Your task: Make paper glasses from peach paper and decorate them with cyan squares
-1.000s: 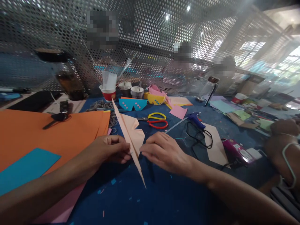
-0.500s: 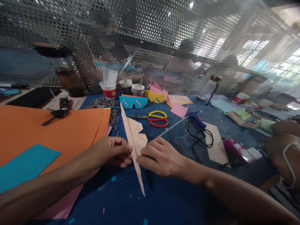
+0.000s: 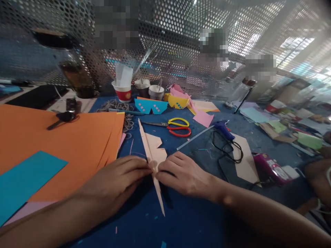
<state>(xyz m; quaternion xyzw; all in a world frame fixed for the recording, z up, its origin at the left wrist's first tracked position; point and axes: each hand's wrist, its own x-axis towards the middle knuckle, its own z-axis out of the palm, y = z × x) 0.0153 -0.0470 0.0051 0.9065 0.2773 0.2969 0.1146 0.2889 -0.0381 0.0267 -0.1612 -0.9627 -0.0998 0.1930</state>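
Note:
A long, pointed fold of pale peach paper (image 3: 152,151) lies on the blue table (image 3: 196,220), running from the scissors toward me. My left hand (image 3: 121,179) pinches its left edge near the middle, fingers pressed together. From the other side my right hand (image 3: 181,174) pinches the same spot. The fingertips of both hands almost meet on the fold. The paper's near tip sticks out below my hands.
Orange sheets (image 3: 64,144) with a teal sheet (image 3: 23,179) lie at left. Yellow-and-red scissors (image 3: 178,126), a blue glue gun (image 3: 222,127) with black cord, paper cups (image 3: 124,91), coloured paper pieces and a purple device (image 3: 269,167) lie behind and right. Perforated metal screen behind; another person's arm at right.
My hands have closed in on the peach fold until the fingertips nearly touch. The view has shifted a little to the left and down.

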